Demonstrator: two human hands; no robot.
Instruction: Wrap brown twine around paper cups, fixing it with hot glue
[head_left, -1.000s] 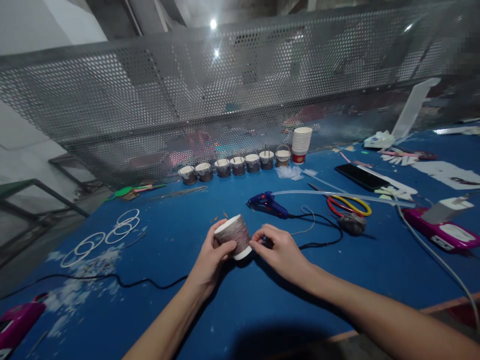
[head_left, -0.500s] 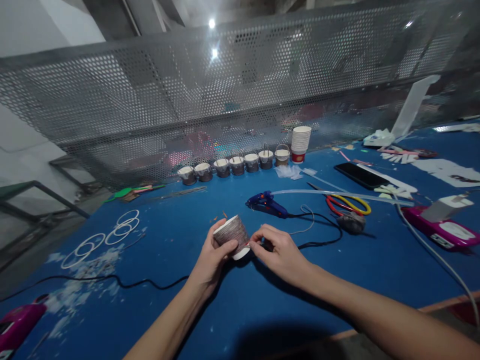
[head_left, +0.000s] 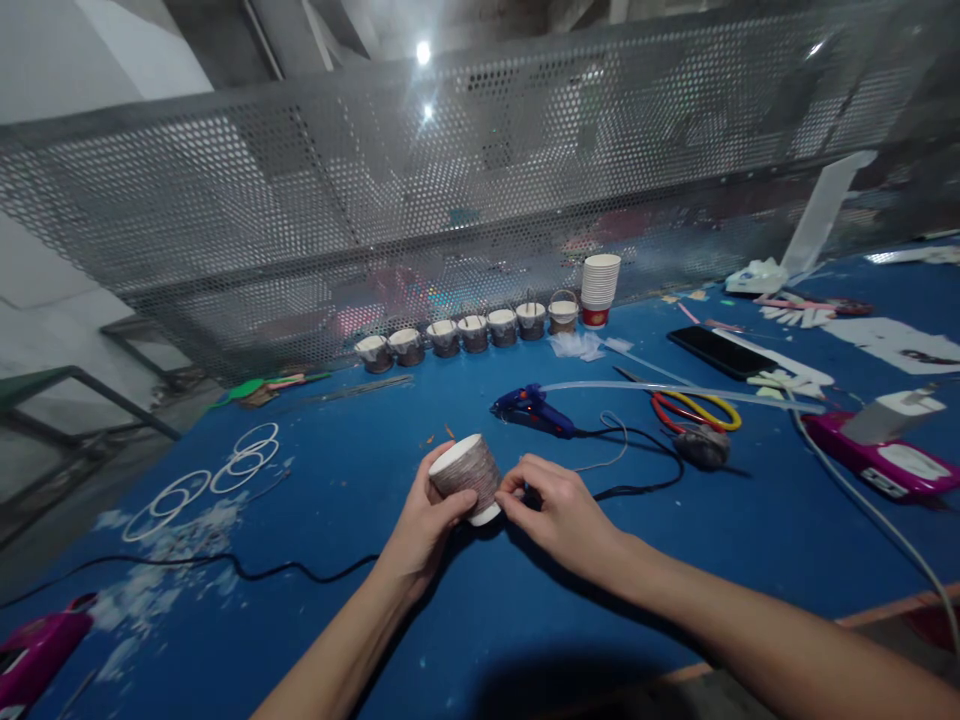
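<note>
A paper cup [head_left: 466, 474] wrapped in grey-brown cord lies tilted in my left hand [head_left: 421, 515], its white rim facing up and left. The thumb presses on the wrapped side, with the fingers behind it. At the cup's lower right edge my right hand [head_left: 551, 505] is closed in a pinch, close to or touching the cord; what the fingertips hold is too small to make out. Beyond the hands a blue glue gun [head_left: 534, 410] lies on the table with a long clear glue stick [head_left: 675, 391] in its back.
Several wrapped cups [head_left: 473, 332] line the mesh screen [head_left: 360, 180] beside stacked paper cups [head_left: 601, 285]. Scissors [head_left: 701, 412], a dark ball of cord [head_left: 703, 447], a phone [head_left: 721, 352] and a magenta power strip [head_left: 885, 455] lie right. White rings [head_left: 246, 458] lie left; a black cable [head_left: 300, 568] crosses the table.
The cup has turned a little in my left hand, so its open rim shows more. My right hand keeps its pinch at the cup's lower edge.
</note>
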